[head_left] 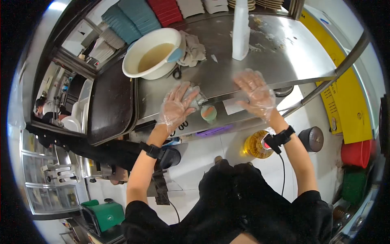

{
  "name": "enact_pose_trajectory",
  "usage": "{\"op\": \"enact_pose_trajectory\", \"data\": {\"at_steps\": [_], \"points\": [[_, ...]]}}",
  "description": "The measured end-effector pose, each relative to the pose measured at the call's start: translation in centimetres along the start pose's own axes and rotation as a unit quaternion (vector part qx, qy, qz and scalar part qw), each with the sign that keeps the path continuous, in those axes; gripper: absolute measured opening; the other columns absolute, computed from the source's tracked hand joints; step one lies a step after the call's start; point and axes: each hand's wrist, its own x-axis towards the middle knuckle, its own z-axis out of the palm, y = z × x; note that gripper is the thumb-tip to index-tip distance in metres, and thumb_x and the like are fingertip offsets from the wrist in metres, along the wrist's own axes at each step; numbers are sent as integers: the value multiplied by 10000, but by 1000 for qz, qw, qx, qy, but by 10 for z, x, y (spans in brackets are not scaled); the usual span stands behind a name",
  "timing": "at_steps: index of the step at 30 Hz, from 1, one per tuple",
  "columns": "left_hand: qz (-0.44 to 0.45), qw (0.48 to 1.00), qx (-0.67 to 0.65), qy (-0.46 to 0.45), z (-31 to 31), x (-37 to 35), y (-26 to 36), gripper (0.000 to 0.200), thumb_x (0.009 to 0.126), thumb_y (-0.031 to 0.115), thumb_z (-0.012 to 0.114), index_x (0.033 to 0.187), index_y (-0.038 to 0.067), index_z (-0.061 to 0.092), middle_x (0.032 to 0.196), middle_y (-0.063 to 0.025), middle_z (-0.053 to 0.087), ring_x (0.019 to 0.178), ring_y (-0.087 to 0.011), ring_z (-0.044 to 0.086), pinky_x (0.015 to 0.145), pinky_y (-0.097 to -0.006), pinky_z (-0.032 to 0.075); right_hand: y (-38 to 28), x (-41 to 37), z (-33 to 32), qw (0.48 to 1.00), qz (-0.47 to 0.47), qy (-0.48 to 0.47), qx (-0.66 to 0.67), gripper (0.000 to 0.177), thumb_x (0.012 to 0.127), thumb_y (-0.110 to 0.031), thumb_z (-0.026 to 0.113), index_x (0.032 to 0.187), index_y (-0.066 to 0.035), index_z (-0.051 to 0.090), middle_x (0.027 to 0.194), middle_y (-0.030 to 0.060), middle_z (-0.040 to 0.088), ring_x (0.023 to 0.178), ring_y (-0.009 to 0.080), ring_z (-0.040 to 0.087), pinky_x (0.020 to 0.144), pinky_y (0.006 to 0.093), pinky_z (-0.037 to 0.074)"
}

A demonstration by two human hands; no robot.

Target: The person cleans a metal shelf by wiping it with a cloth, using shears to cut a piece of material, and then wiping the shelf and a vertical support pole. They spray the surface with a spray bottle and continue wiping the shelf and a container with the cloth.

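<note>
Both of my hands wear clear plastic gloves. My left hand (175, 106) is open at the front edge of the steel table (219, 77), fingers spread, beside a crumpled grey wad (198, 98) that its thumb side overlaps. My right hand (256, 94) is spread open over the front edge further right, holding nothing, its fingertips slightly blurred. A white spray-style bottle (241, 38) stands upright beyond it. Behind my left hand are black-handled scissors (176, 73) and a white basin (129, 61) of cloudy liquid. A small green-rimmed cup (208, 114) shows below the edge between my hands.
A grey rag (191, 51) lies against the basin. Dark trays (111, 101) stand left. Food scraps (258, 34) dot the tabletop. On the floor are a jug of yellow oil (256, 145) and a dark round container (312, 139). Another person (50, 110) is far left.
</note>
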Motion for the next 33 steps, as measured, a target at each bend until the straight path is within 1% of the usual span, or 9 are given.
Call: {"op": "enact_pose_trajectory", "data": {"at_steps": [3, 7, 15, 19, 23, 25, 27, 31, 33], "points": [[-7, 999, 43, 15, 13, 6, 16, 700, 886, 323, 652, 1513, 285, 342, 1561, -89, 334, 1378, -373, 388, 1107, -496, 368, 28, -13, -14, 996, 77, 22, 26, 793, 797, -371, 705, 1495, -158, 394, 1537, 84, 386, 1434, 310, 320, 1211, 456, 213], [16, 995, 71, 73, 33, 50, 64, 712, 863, 209, 633, 1513, 255, 346, 1513, -95, 377, 1363, -359, 402, 1093, -508, 376, 45, -25, -16, 991, 112, 45, 55, 756, 805, -342, 702, 1473, -135, 417, 1531, 85, 394, 1425, 325, 332, 1205, 460, 223], [69, 984, 28, 164, 49, 161, 169, 659, 812, 118, 591, 1448, 154, 428, 1418, -129, 436, 1315, -345, 432, 1081, -480, 392, 70, -43, -14, 993, 113, 24, 18, 870, 707, -153, 767, 1489, -160, 387, 1538, 73, 380, 1425, 305, 339, 1202, 452, 238], [69, 988, 41, 135, 46, 140, 142, 643, 826, 158, 618, 1442, 200, 440, 1404, -123, 475, 1305, -347, 457, 1085, -466, 394, 83, -53, -26, 991, 131, -16, -5, 940, 691, -128, 777, 1522, -206, 343, 1565, 41, 349, 1446, 281, 304, 1210, 449, 209], [10, 996, 4, 90, 26, 75, 86, 724, 778, 237, 755, 1435, 238, 453, 1451, -106, 460, 1360, -355, 425, 1097, -475, 398, 90, -60, -21, 991, 124, 5, -39, 907, 715, -199, 751, 1519, -216, 332, 1545, 24, 369, 1425, 271, 338, 1206, 462, 223], [-53, 997, 19, 50, 19, 44, 64, 753, 766, 230, 780, 1441, 237, 446, 1467, -117, 445, 1355, -374, 424, 1091, -481, 404, 90, -61, -17, 990, 128, 8, -51, 903, 724, -208, 741, 1524, -217, 324, 1550, 20, 364, 1427, 268, 335, 1209, 458, 218], [-70, 996, 5, 54, 15, 30, 53, 746, 779, 240, 772, 1446, 247, 439, 1477, -129, 430, 1349, -394, 421, 1095, -499, 395, 91, -61, -13, 989, 133, -3, -72, 902, 744, -250, 723, 1537, -224, 295, 1572, 7, 335, 1447, 259, 305, 1219, 443, 199], [-44, 997, 16, 61, 25, 49, 68, 791, 767, 251, 782, 1465, 260, 410, 1495, -134, 407, 1359, -408, 403, 1110, -505, 380, 91, -60, -13, 987, 138, -6, -77, 929, 738, -264, 730, 1545, -194, 275, 1587, 20, 312, 1463, 261, 277, 1224, 438, 187], [-14, 997, 13, 74, 29, 74, 91, 785, 780, 219, 770, 1472, 235, 399, 1494, -138, 405, 1377, -398, 388, 1128, -497, 367, 91, -62, -16, 991, 126, 17, -40, 946, 735, -256, 731, 1549, -143, 262, 1606, 51, 279, 1479, 271, 253, 1225, 438, 179]]}}
